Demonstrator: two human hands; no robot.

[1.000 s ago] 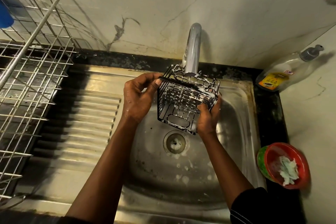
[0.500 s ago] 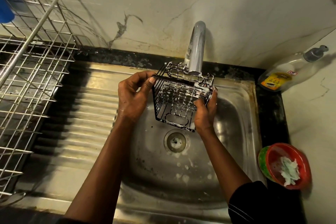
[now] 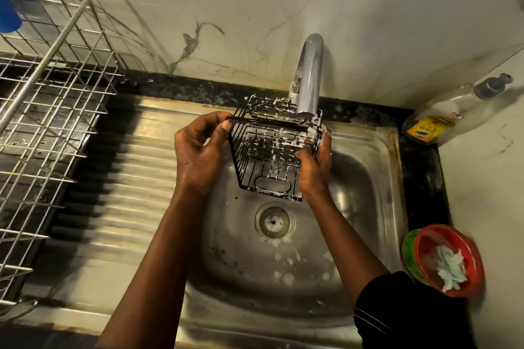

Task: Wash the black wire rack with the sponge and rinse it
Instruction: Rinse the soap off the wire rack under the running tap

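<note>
The black wire rack (image 3: 272, 161), streaked with white soap foam, hangs over the steel sink basin (image 3: 365, 187) right under the spout of the grey tap (image 3: 307, 85). My left hand (image 3: 198, 153) pinches its upper left rim between thumb and fingers. My right hand (image 3: 314, 167) grips its right side, fingers curled around the wires. No sponge shows in either hand. I cannot tell whether water runs from the tap.
A large metal dish rack (image 3: 48, 110) stands on the left, beside the ribbed drainboard (image 3: 136, 178). A soap bottle (image 3: 442, 119) lies at the back right corner. A red bowl (image 3: 450, 261) with a pale scrap inside sits on the right counter. Foam flecks dot the basin near the drain (image 3: 273, 219).
Both hands have shifted the rack slightly left and back, keeping it under the tap spout. The grips look the same.
</note>
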